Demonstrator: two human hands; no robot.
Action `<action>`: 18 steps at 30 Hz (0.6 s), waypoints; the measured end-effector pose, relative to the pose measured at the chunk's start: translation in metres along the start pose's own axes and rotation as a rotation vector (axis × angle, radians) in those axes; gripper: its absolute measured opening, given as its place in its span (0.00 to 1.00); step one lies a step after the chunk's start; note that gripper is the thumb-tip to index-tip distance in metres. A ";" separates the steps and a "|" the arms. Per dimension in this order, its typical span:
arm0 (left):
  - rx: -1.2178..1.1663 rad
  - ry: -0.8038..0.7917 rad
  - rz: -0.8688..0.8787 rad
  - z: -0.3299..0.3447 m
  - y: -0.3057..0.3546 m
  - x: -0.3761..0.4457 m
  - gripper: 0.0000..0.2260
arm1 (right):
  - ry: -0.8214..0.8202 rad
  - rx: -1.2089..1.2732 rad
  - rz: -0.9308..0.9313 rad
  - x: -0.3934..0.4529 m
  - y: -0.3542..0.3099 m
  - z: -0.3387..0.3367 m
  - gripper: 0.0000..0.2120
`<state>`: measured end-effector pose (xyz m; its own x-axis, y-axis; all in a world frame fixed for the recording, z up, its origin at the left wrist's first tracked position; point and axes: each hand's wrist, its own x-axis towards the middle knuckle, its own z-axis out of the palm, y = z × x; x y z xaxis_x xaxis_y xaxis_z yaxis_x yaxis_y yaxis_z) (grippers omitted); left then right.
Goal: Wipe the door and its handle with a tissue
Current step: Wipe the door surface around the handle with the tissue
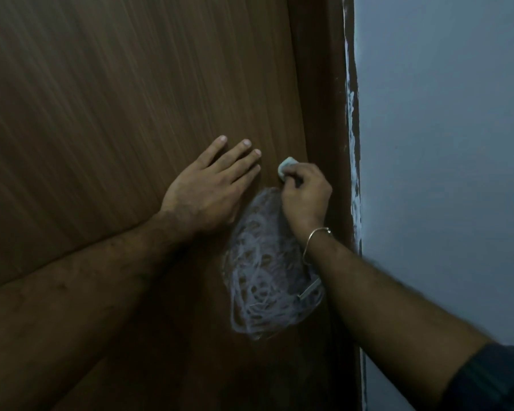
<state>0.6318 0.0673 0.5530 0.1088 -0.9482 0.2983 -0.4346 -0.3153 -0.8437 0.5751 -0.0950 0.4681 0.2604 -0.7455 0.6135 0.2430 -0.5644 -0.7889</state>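
- Tissue sits balled in my right hand, grip clenched on it, pressed to the door near the frame for scrubbing.
- Left hand lies flat, released, bracing the door.
- Handle: I can't make it out.

We see the left hand flat on the brown door, fingers spread. Right hand pinches a small wadded tissue against the wood near the frame, above white scribbled marks.
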 end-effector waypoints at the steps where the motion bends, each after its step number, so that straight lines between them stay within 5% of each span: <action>1: -0.006 0.009 -0.002 0.000 0.000 0.000 0.27 | -0.058 -0.021 -0.096 -0.010 -0.006 0.002 0.10; 4: -0.033 0.036 0.001 0.000 -0.001 -0.001 0.28 | -0.182 -0.077 -0.305 -0.044 -0.002 0.001 0.10; 9: -0.015 -0.020 0.022 -0.002 -0.003 -0.001 0.29 | -0.016 -0.014 -0.023 -0.006 -0.004 -0.002 0.10; 14: -0.038 0.042 0.011 -0.002 0.000 -0.001 0.28 | -0.200 -0.072 -0.359 -0.059 -0.012 0.013 0.10; 18: -0.053 0.028 0.025 -0.003 -0.003 -0.002 0.28 | -0.004 0.000 -0.083 -0.019 -0.001 0.006 0.10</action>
<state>0.6299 0.0705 0.5564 0.0731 -0.9541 0.2906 -0.4833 -0.2887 -0.8265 0.5753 -0.0783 0.4570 0.2427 -0.6951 0.6768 0.2642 -0.6239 -0.7355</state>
